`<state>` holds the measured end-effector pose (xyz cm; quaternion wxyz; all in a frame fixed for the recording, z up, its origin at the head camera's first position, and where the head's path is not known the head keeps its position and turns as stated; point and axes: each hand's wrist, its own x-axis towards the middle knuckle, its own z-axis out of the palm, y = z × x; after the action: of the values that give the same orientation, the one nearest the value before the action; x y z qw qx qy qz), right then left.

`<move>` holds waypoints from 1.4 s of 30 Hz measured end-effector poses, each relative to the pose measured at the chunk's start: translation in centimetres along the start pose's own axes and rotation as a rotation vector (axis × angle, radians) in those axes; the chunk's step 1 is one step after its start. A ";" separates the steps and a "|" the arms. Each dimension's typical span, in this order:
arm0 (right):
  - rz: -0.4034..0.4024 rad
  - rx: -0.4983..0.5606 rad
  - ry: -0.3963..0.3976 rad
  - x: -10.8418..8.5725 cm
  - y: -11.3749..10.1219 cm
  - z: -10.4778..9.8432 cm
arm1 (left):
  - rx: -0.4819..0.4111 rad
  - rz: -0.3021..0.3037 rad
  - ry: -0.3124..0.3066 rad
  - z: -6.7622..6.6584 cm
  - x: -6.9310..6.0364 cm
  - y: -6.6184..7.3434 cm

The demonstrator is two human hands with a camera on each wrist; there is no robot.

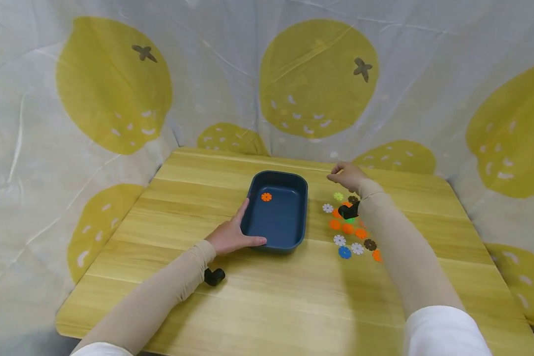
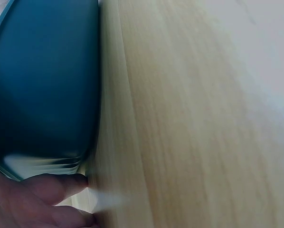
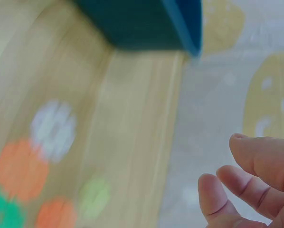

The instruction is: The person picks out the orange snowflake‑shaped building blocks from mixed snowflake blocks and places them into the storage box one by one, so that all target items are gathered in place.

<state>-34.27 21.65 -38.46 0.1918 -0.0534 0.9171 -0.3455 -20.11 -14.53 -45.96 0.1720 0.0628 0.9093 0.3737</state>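
A dark blue rectangular bin (image 1: 273, 217) stands mid-table with one orange notched disc (image 1: 266, 197) on its floor. My left hand (image 1: 231, 237) holds the bin's near left corner, thumb along the near rim and fingers down the left outer wall. In the left wrist view, bent fingers (image 2: 52, 190) lie against the bin's wall. Right of the bin, my right hand (image 1: 348, 177) hovers beyond the scattered discs, touching nothing. The right wrist view shows its thumb and fingers (image 3: 260, 156) loosely bent and apart, with nothing visible between them.
Several flower-shaped discs in orange, white (image 1: 339, 240), brown (image 1: 370, 244), green and blue (image 1: 344, 252) lie loosely on the wooden table (image 1: 267, 301), partly hidden by the right forearm. A lemon-print curtain (image 1: 222, 74) hangs behind and to the left.
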 end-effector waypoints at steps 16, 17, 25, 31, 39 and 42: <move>0.149 0.023 -0.018 -3.3 9.2 -0.8 | 0.003 0.001 -0.021 -0.1 0.1 0.0; 0.153 0.022 -0.019 -3.3 9.4 -0.7 | 0.002 -0.002 -0.023 -0.1 0.1 0.0; 0.149 0.001 -0.013 -3.4 10.1 0.1 | -0.010 -0.011 -0.032 -0.2 0.0 0.2; 0.158 -0.038 -0.007 -3.6 10.0 0.4 | -0.004 -0.019 -0.032 -0.3 0.1 0.3; 0.189 -0.046 -0.022 -3.2 10.6 0.6 | 0.000 -0.022 -0.033 -0.3 0.1 0.3; 0.184 -0.059 -0.020 -3.3 10.6 0.7 | -0.002 -0.028 -0.033 -0.2 0.1 0.3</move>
<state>-30.62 29.97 -44.84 0.2302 0.0222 0.9259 -0.2989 -20.27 -14.49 -45.63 0.1924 0.0561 0.9068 0.3708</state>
